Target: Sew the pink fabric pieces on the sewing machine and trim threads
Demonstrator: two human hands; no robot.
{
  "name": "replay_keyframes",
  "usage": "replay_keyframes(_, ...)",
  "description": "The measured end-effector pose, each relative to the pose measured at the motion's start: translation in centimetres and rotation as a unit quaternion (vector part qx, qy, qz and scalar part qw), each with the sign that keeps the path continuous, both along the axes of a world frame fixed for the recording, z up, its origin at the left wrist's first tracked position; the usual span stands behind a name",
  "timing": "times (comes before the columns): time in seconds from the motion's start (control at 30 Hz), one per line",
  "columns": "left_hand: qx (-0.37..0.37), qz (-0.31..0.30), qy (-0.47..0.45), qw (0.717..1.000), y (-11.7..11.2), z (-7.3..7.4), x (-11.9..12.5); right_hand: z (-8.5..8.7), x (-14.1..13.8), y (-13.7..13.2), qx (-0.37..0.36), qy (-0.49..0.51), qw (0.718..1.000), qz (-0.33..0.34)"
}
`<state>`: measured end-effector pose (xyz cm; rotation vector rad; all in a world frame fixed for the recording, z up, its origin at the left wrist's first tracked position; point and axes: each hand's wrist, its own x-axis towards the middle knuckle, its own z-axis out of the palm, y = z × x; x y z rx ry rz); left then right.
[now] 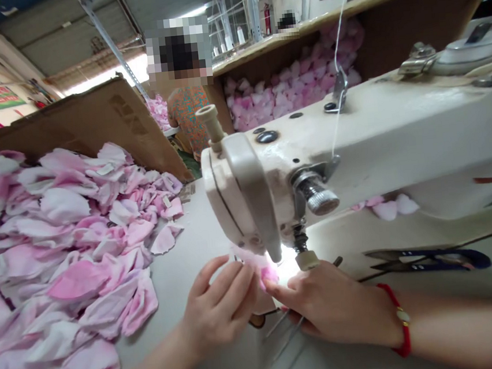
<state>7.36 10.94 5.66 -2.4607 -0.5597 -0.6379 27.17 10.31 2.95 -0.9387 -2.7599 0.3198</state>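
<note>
A cream sewing machine (pixel 355 139) stands across the right half of the table, its head facing me. Under its needle lies a small pink fabric piece (pixel 267 274). My left hand (pixel 221 309) rests on the table with fingers curled, pinching that fabric from the left. From the right, my right hand (pixel 327 304) pinches the same piece with its fingertips; a red cord bracelet (pixel 399 320) circles its wrist. Thin metal tweezers (pixel 286 334) lie under my right hand.
A large heap of pink and white fabric petals (pixel 62 266) covers the table's left side. Dark-handled scissors (pixel 431 259) lie on the machine bed at right. More petals fill a wooden shelf (pixel 292 84) behind. Another person (pixel 186 103) sits beyond a cardboard box (pixel 104 117).
</note>
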Motion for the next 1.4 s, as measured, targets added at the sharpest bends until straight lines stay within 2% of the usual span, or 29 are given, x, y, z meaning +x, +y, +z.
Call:
replay_keyframes(0.07, -0.036, -0.026, 0.016, 0.999, -0.1, 0.0, 0.3, -0.2, -0.1, 0.0, 0.003, 0.001, 1.000, 0.002)
replay_keyframes(0.1, -0.064, -0.010, 0.011, 0.998, 0.1, -0.1, 0.4, -0.2, -0.1, 0.0, 0.001, 0.001, 1.000, 0.005)
replay_keyframes(0.17, -0.115, 0.070, -0.026, 0.991, 1.1, -0.5, 0.6, -0.2, -0.1, -0.1, -0.004, 0.000, 1.000, 0.008)
replay_keyframes(0.27, -0.172, 0.192, -0.060, 0.964, 2.7, -1.1, 0.4, -0.2, -0.1, 0.0, -0.001, 0.005, 1.000, 0.004)
replay_keyframes(0.37, -0.242, 0.260, -0.037, 0.934, 3.4, -1.2, 0.1, -0.1, 0.0, 0.0, 0.002, 0.010, 1.000, 0.009)
replay_keyframes(0.43, -0.252, 0.285, -0.013, 0.925, 2.9, -0.8, 0.2, -0.2, 0.0, -0.1, -0.005, 0.013, 1.000, 0.014)
replay_keyframes(0.5, -0.194, 0.279, 0.001, 0.940, 1.7, -0.6, 0.6, -0.1, 0.1, -0.2, -0.011, 0.017, 1.000, 0.005)
replay_keyframes(0.53, -0.150, 0.258, 0.003, 0.954, 0.9, -0.5, 0.9, -0.1, 0.1, -0.2, -0.011, 0.020, 1.000, -0.002)
replay_keyframes(0.57, -0.104, 0.218, 0.005, 0.970, 0.2, -0.6, 1.1, -0.1, 0.0, -0.3, -0.011, 0.022, 1.000, -0.006)
replay_keyframes(0.63, -0.040, 0.091, 0.027, 0.995, -1.0, -0.9, 1.4, -0.1, -0.1, -0.3, -0.012, 0.021, 1.000, -0.013)
replay_keyframes(0.7, -0.041, 0.007, 0.067, 0.997, -1.2, -1.3, 1.5, -0.1, -0.1, -0.4, -0.019, 0.016, 1.000, -0.011)
replay_keyframes(0.73, -0.060, 0.000, 0.084, 0.995, -0.9, -1.5, 1.5, 0.0, -0.1, -0.4, -0.025, 0.013, 1.000, -0.013)
replay_keyframes(0.83, -0.135, 0.060, 0.077, 0.986, 0.6, -1.8, 1.3, 0.0, -0.1, -0.6, -0.047, 0.003, 0.999, -0.015)
replay_keyframes(0.93, -0.182, 0.124, 0.014, 0.975, 1.8, -2.1, 1.1, 0.0, -0.1, -0.8, -0.066, -0.003, 0.998, -0.023)
replay_keyframes(1.0, -0.199, 0.146, -0.027, 0.969, 1.9, -2.5, 1.0, 0.0, -0.2, -0.9, -0.067, 0.005, 0.997, -0.032)
replay_keyframes(1.07, -0.204, 0.132, -0.035, 0.969, 1.6, -2.7, 1.1, 0.0, -0.3, -0.9, -0.067, 0.015, 0.997, -0.035)
replay_keyframes(1.2, -0.143, 0.099, 0.013, 0.985, 0.9, -2.7, 1.6, 0.1, -0.3, -0.7, -0.088, 0.017, 0.995, -0.039)
replay_keyframes(1.4, -0.121, 0.115, 0.019, 0.986, 0.2, -2.9, 1.9, 0.1, -0.5, -0.7, -0.117, 0.012, 0.992, -0.043)
